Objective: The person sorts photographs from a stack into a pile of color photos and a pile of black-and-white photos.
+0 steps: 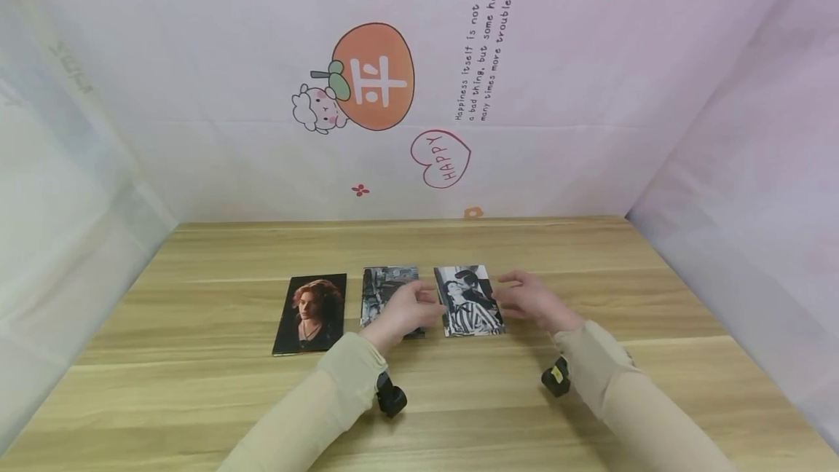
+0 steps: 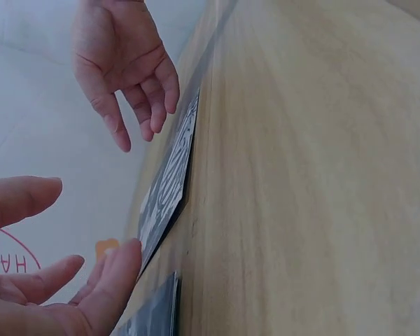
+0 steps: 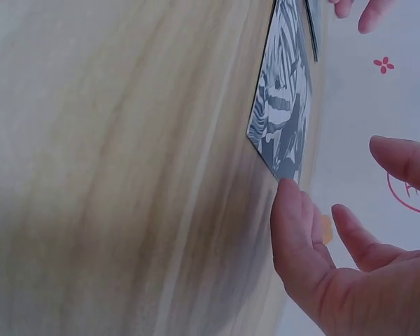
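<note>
A black-and-white photo card (image 1: 468, 304), showing a couple, lies flat on the wooden table between the two hands. My left hand (image 1: 406, 309) reaches over the middle card, its relaxed fingertips beside the left edge of the couple card. On the other side, my right hand (image 1: 534, 302) has its loosely bent fingertips right at the card's right edge, as the right wrist view also shows at its fingers (image 3: 294, 238). Neither hand grips anything. Partly hidden under the left hand is a second grey photo card (image 1: 380, 290). Farther left lies a dark color portrait card (image 1: 311, 315).
The wood-grain table (image 1: 472, 414) ends at a white printed cloth backdrop (image 1: 557, 130) with orange fruit drawings and lettering. Pale cloth walls enclose both sides. Each wrist carries a small black camera, one below the left cuff (image 1: 391, 395).
</note>
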{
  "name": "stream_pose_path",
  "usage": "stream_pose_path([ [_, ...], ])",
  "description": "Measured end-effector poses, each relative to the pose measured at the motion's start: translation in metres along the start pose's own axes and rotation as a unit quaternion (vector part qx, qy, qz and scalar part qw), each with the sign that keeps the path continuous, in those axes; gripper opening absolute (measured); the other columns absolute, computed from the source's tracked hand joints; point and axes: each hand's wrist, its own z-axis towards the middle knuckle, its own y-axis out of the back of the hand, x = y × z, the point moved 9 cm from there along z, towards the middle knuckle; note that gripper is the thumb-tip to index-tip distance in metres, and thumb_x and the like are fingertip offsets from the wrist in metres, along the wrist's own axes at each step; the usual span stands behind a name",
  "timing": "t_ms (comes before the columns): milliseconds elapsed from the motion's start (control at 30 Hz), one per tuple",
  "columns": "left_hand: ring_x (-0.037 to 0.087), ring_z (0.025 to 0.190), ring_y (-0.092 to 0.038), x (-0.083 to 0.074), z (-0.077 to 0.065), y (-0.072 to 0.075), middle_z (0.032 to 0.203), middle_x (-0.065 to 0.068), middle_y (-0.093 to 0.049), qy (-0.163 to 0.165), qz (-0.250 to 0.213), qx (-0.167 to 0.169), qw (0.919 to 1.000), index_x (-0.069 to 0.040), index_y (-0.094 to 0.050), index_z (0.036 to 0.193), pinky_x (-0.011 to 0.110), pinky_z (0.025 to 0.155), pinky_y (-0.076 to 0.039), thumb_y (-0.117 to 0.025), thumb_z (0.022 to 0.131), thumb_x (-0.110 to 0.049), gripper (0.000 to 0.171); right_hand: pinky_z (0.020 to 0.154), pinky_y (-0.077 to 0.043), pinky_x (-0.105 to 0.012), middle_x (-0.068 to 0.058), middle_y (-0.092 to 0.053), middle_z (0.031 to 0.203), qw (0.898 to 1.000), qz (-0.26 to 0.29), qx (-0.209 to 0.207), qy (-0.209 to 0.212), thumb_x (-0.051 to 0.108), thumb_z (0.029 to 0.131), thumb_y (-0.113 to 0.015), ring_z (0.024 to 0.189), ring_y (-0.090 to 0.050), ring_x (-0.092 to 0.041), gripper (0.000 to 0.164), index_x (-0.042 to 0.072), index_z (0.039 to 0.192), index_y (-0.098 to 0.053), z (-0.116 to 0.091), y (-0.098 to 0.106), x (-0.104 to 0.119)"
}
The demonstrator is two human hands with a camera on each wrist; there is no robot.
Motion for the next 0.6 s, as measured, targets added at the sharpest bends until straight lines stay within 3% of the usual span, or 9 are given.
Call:
stream_pose_path([
  [233,0.036,0.115,-0.054,0.0027,0.0026,-0.0023,0.13,0.024,-0.05,0.011,0.016,-0.012,0.9997,0.001,-0.04,0.139,0.038,0.088,-0.055,-0.069,0.083,-0.011,0.065,0.092,-0.053,-0.036,-0.031,-0.049,0.127,1.0,-0.016,-0.01,-0.012,0.006,0.092,-0.055,0.11,-0.058,-0.033,0.055,-0.012,0.138,-0.031,0.0067,0.0025,-0.0064],
  [467,0.038,0.116,-0.054,0.0034,0.0034,-0.0062,0.132,0.027,-0.048,0.018,0.009,-0.016,0.9997,0.001,-0.035,0.142,0.04,0.09,-0.054,-0.069,0.084,-0.011,0.068,0.09,-0.054,-0.035,-0.033,-0.046,0.13,1.0,-0.01,-0.012,-0.023,0.005,0.092,-0.055,0.11,-0.058,-0.032,0.058,-0.012,0.14,-0.028,0.0088,0.0005,-0.0083],
  [600,0.038,0.117,-0.053,0.0047,0.0052,-0.0076,0.132,0.027,-0.048,0.023,0.002,-0.02,0.9995,0.0,-0.033,0.143,0.04,0.089,-0.054,-0.069,0.084,-0.011,0.07,0.086,-0.056,-0.032,-0.033,-0.048,0.128,0.999,-0.008,-0.025,-0.028,0.004,0.09,-0.056,0.098,-0.06,-0.021,0.058,-0.012,0.14,-0.03,0.0094,0.0014,-0.0089],
])
